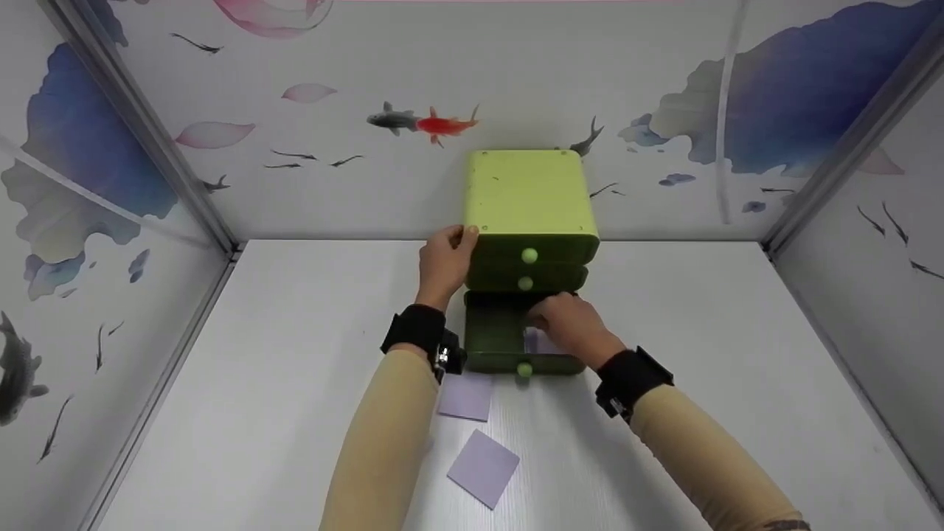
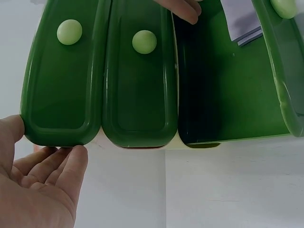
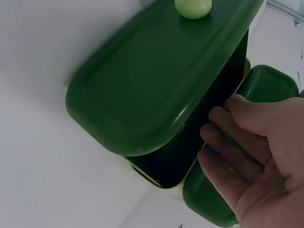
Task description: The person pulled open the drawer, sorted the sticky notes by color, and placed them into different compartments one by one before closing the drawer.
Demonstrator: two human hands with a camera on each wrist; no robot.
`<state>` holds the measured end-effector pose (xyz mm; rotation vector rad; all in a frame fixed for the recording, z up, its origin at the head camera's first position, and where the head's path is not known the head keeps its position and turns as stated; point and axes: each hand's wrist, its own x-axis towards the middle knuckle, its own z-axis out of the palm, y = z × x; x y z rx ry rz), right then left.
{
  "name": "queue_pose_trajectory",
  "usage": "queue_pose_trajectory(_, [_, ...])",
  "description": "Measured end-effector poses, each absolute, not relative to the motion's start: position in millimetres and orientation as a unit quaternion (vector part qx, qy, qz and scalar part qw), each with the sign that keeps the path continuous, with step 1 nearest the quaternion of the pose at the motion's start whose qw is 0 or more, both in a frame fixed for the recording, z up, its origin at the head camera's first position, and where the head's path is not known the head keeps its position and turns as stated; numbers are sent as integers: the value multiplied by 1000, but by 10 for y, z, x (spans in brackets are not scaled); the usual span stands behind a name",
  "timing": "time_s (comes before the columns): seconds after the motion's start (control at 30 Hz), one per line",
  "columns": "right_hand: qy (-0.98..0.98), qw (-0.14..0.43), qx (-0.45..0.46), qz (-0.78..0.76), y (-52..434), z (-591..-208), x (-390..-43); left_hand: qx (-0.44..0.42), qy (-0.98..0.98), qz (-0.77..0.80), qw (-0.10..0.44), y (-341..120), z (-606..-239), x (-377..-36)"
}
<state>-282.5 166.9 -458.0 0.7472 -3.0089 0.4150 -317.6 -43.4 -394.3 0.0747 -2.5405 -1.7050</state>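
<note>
A lime-green cabinet (image 1: 527, 195) with three darker green drawers stands against the back wall. Its bottom drawer (image 1: 490, 332) is pulled out, and its front (image 3: 156, 90) fills the right wrist view. My left hand (image 1: 445, 259) rests on the cabinet's upper left corner, thumb on top. In the left wrist view its straight fingers (image 2: 57, 166) touch the side. My right hand (image 1: 566, 324) reaches into the pulled-out drawer with loosely bent fingers (image 3: 228, 142) and nothing held. A lilac paper square (image 1: 537, 342) lies in the drawer beside it, also showing as the lilac sheet (image 2: 242, 21).
Two more lilac squares lie on the white table in front of the drawer, one (image 1: 465, 396) near my left wrist and one (image 1: 484, 468) closer to me. Painted panels wall the table at the left, back and right.
</note>
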Motion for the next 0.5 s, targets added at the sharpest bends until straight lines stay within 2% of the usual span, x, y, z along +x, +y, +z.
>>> queue_pose_trajectory(0.5, [-934,8,329,141,1472,-4504,-2568,31,-830,-555,39,-437,-3944,-3177])
